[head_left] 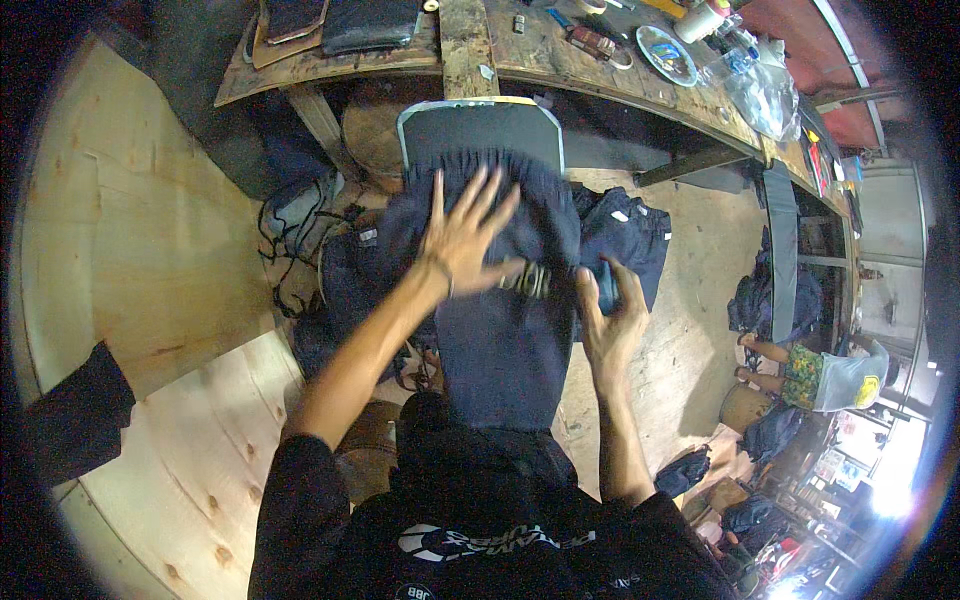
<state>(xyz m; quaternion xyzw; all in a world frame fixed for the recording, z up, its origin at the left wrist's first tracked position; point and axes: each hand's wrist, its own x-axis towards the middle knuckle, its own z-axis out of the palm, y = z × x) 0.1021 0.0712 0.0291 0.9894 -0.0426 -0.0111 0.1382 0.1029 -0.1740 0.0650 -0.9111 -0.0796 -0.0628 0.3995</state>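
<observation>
1. My left hand point(468, 238) lies flat with fingers spread on the dark garment point(500, 300), at the centre of the frame.
2. My right hand point(608, 310) curls around the garment's right edge, just right of centre, gripping the cloth.
3. The garment is pulled over a grey board point(480, 125) with a pale rim; its long axis runs from upper centre down toward my body, so both hands reach it about equally.
4. It looks navy, with a gathered waistband up top and a pale print near my left hand.
5. A wooden workbench point(470, 50) crosses the upper frame.
</observation>
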